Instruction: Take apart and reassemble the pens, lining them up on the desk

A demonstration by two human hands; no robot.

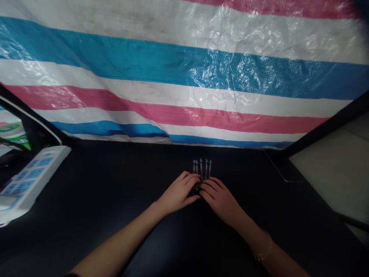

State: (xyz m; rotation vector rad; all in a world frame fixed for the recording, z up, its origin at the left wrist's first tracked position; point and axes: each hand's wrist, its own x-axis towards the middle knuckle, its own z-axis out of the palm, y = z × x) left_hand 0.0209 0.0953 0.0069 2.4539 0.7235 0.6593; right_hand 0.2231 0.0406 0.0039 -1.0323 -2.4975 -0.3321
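Several thin dark pens (202,168) lie side by side on the black table (115,192), their tips pointing away from me. My left hand (179,192) rests on their near ends from the left, its fingers curled down on them. From the right, my right hand (220,198) meets it, fingers laid over the same ends. The fingertips of both hands touch in the middle. The pens' near halves are hidden under my fingers.
A white power strip (27,181) with blue sockets lies at the table's left edge. A striped white, blue and pink tarpaulin (184,77) hangs behind the table. At the right the black edge (325,127) drops to a pale floor.
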